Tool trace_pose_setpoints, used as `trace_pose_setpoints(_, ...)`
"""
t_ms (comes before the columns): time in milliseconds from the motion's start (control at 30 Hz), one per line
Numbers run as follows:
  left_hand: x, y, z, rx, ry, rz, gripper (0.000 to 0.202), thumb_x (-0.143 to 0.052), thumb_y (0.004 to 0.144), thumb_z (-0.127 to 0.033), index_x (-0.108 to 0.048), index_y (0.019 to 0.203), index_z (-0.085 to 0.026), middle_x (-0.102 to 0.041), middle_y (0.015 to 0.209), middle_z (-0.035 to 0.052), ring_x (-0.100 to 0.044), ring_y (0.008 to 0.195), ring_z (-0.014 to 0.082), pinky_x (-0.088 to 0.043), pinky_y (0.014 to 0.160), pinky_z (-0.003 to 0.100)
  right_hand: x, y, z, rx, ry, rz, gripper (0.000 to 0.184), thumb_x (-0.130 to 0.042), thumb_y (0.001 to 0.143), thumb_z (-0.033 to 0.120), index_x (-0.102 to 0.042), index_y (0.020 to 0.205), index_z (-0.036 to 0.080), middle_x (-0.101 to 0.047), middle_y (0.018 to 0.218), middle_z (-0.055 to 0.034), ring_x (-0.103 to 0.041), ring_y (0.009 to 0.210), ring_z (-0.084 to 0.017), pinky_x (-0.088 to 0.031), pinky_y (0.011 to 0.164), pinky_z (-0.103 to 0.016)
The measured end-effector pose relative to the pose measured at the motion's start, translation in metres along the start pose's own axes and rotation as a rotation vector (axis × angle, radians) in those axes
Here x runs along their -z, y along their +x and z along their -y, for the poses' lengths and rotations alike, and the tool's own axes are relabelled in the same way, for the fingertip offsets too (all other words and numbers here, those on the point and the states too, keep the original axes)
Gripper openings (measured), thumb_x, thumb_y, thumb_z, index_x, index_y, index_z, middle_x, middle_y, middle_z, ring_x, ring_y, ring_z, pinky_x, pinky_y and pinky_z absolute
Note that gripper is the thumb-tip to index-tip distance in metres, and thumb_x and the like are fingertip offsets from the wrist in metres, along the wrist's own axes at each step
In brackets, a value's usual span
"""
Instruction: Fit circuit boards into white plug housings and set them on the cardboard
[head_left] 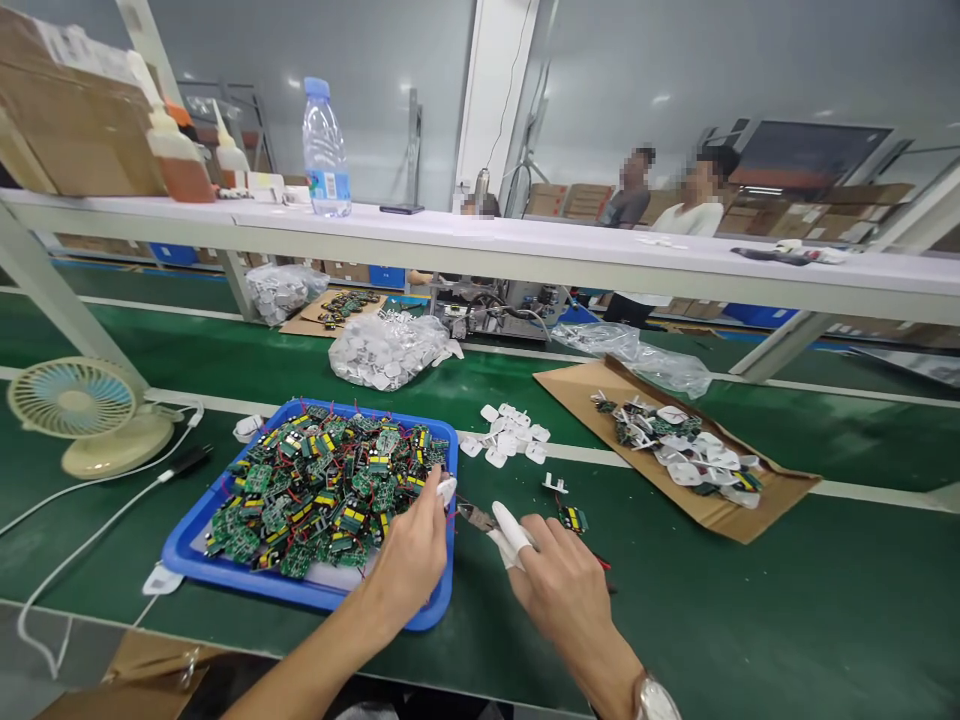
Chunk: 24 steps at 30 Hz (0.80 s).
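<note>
My left hand (411, 556) reaches over the right edge of a blue tray (196, 520) heaped with small green circuit boards (322, 485). Its fingertips, one in a white cot, pinch at a board at the pile's right side. My right hand (556, 580) rests on the green mat just right of the tray, closed round a pair of small cutters (475, 516) whose jaws point left toward the left fingertips. A white cot covers its forefinger. A single circuit board (573, 518) lies just beyond the right hand.
White plastic shells (504, 436) lie loose behind the hands, and a cardboard sheet (780, 490) at right carries more shells and boards. A bag of shells (386, 348), a small fan (82, 412) with cables, a shelf (525, 250) with a water bottle (325, 150), and two people beyond.
</note>
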<state>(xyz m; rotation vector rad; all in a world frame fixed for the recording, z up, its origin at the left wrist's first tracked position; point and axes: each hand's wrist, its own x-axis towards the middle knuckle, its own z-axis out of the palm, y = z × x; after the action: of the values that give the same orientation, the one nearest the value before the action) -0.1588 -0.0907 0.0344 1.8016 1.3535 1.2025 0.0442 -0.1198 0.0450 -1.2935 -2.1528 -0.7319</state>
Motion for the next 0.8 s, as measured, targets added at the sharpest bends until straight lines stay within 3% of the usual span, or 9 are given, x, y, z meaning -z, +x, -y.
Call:
trace_pose_setpoints(67, 0.002, 0.008, 0.004, -0.076, 0.103, -0.013, 0.045, -0.037, 0.103, -0.035, -0.056, 0.140, -0.017, -0.076, 0.099, 0.0135, -0.074, 0.086, 0.0285, -0.055, 0.078, 0.036, 0.000, -0.003, -0.003, -0.036, -0.004, 0.023, 0.022, -0.055, 0.077, 0.002, -0.054, 0.067, 0.022, -0.060, 0.086, -0.0063, -0.049, 0.073, -0.019, -0.033, 0.067, -0.036)
trace_pose_setpoints(167, 0.013, 0.027, 0.012, -0.102, 0.222, 0.043, 0.046, -0.034, 0.104, -0.032, -0.050, 0.145, -0.018, -0.075, 0.085, 0.0084, -0.071, 0.071, 0.0246, -0.052, 0.072, 0.033, -0.001, -0.014, -0.012, -0.105, 0.003, 0.040, 0.016, -0.057, 0.081, 0.007, -0.058, 0.074, 0.022, -0.064, 0.092, -0.0074, -0.053, 0.079, -0.021, -0.036, 0.073, -0.036)
trace_pose_setpoints(267, 0.030, 0.051, 0.025, -0.107, 0.384, 0.099, 0.048, -0.031, 0.105, -0.031, -0.047, 0.147, -0.017, -0.073, 0.077, 0.0067, -0.069, 0.065, 0.0248, -0.051, 0.070, 0.034, -0.004, -0.041, -0.031, -0.159, 0.016, 0.029, 0.013, -0.054, 0.086, 0.013, -0.061, 0.080, 0.022, -0.068, 0.096, -0.0082, -0.057, 0.083, -0.022, -0.039, 0.074, -0.035)
trace_pose_setpoints(400, 0.055, 0.079, 0.038, -0.202, 0.496, 0.075, 0.045, -0.034, 0.104, -0.033, -0.056, 0.140, -0.017, -0.075, 0.098, 0.0127, -0.070, 0.092, 0.0294, -0.051, 0.087, 0.041, -0.013, -0.104, -0.076, -0.278, 0.035, 0.035, 0.030, -0.048, 0.089, 0.026, -0.065, 0.113, 0.022, -0.071, 0.097, -0.0092, -0.063, 0.083, -0.023, -0.043, 0.072, -0.034)
trace_pose_setpoints(533, 0.071, 0.107, 0.032, -0.263, 0.360, 0.029, 0.044, -0.037, 0.104, -0.038, -0.060, 0.134, -0.018, -0.071, 0.119, 0.0131, -0.064, 0.112, 0.0287, -0.048, 0.100, 0.041, -0.023, -0.167, -0.129, -0.560, -0.031, -0.017, 0.031, -0.047, 0.082, 0.036, -0.069, 0.100, 0.024, -0.071, 0.093, -0.0112, -0.066, 0.084, -0.029, -0.046, 0.071, -0.039)
trace_pose_setpoints(600, 0.068, 0.119, 0.025, -0.281, 0.310, 0.047, 0.043, -0.037, 0.104, -0.039, -0.061, 0.133, -0.018, -0.068, 0.126, 0.0126, -0.062, 0.117, 0.0273, -0.049, 0.101, 0.039, -0.025, -0.189, -0.148, -0.652, -0.075, -0.058, 0.031, -0.046, 0.081, 0.041, -0.069, 0.093, 0.024, -0.072, 0.092, -0.0121, -0.066, 0.083, -0.031, -0.046, 0.069, -0.041)
trace_pose_setpoints(667, 0.053, 0.127, 0.020, -0.319, 0.317, 0.113, 0.042, -0.038, 0.104, -0.038, -0.063, 0.130, -0.018, -0.067, 0.125, 0.0125, -0.061, 0.117, 0.0264, -0.049, 0.102, 0.038, -0.025, -0.202, -0.159, -0.691, -0.121, -0.073, 0.033, -0.045, 0.083, 0.044, -0.070, 0.093, 0.025, -0.072, 0.094, -0.0127, -0.066, 0.084, -0.032, -0.046, 0.068, -0.042)
trace_pose_setpoints(800, -0.004, 0.135, 0.018, -0.400, 0.483, 0.410, 0.037, -0.039, 0.102, -0.030, -0.069, 0.120, -0.018, -0.061, 0.115, 0.0128, -0.063, 0.101, 0.0240, -0.052, 0.093, 0.036, -0.027, -0.210, -0.159, -0.715, -0.181, -0.008, 0.037, -0.044, 0.086, 0.045, -0.071, 0.103, 0.026, -0.072, 0.097, -0.0123, -0.063, 0.089, -0.033, -0.046, 0.071, -0.044)
